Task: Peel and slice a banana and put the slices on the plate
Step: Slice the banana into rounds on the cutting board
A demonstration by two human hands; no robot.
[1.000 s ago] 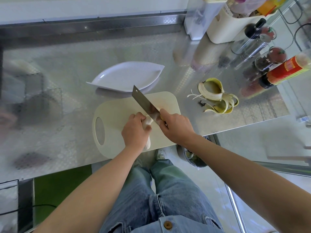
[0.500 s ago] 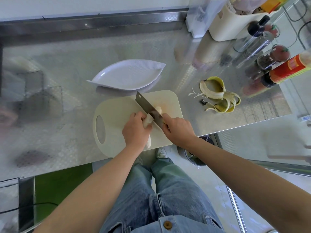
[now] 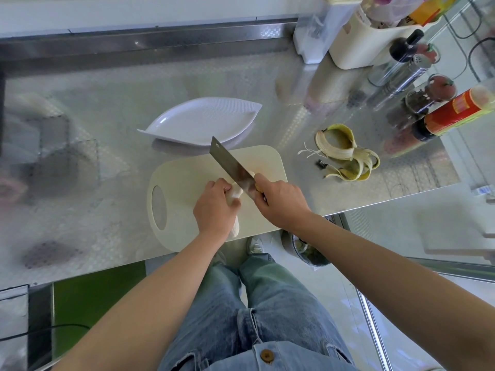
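Observation:
A peeled pale banana (image 3: 235, 192) lies on the cream cutting board (image 3: 187, 178), mostly hidden under my left hand (image 3: 215, 210), which curls over it and holds it down. My right hand (image 3: 278, 203) grips the handle of a cleaver (image 3: 230, 164), whose blade slants up to the left just right of my left fingers. A cut piece (image 3: 251, 174) shows behind the blade. The white leaf-shaped plate (image 3: 203, 120) sits just beyond the board with nothing on it.
The yellow banana peel (image 3: 345, 153) lies on the steel counter right of the board. Bottles, spice jars and a red-labelled sauce bottle (image 3: 452, 113) crowd the back right by a cream container (image 3: 367, 41). The counter's front edge runs just below the board.
The cleaver came down through the banana half a second ago and has lifted again, tilted up to the left. A cut piece now lies behind the blade. My left hand stays on the banana.

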